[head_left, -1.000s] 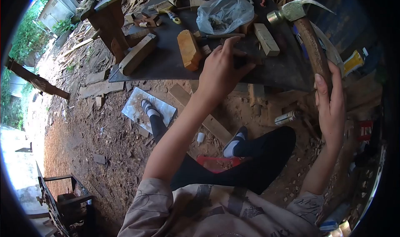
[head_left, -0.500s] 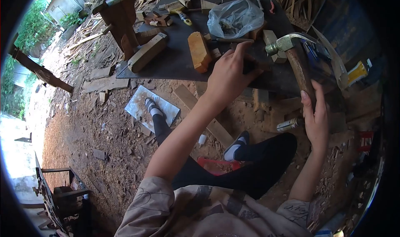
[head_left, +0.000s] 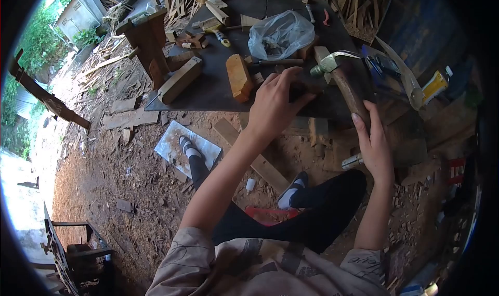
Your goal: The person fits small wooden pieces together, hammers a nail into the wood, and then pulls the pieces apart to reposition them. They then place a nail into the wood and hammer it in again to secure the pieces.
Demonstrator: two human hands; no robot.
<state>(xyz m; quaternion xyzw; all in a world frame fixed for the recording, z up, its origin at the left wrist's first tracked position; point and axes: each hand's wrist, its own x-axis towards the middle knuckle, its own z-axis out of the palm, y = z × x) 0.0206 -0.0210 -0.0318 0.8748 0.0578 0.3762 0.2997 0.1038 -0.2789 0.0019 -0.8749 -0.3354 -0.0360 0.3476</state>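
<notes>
My right hand (head_left: 376,146) grips a claw hammer (head_left: 347,88) by its wooden handle, head up, over the right part of the dark table (head_left: 218,90). At the table's front edge, my left hand (head_left: 271,102) has its fingers curled round a dark thing, mostly hidden by the hand and shadow. The hammer head is raised to the right of that hand. Just left of my left hand lies an orange-brown wooden block (head_left: 238,78). Behind it sits a clear plastic bag (head_left: 283,35) with something dark inside.
A long wooden block (head_left: 180,80) lies at the table's left corner, near a yellow-handled tool (head_left: 222,38). A yellow-labelled container (head_left: 434,87) is at the right. Scrap wood and shavings cover the ground. A plank (head_left: 266,166) lies by my feet.
Both hands and the hammer sit somewhat lower and further left in view, as the whole table has also shifted down and left. The right hand keeps its grip on the hammer.
</notes>
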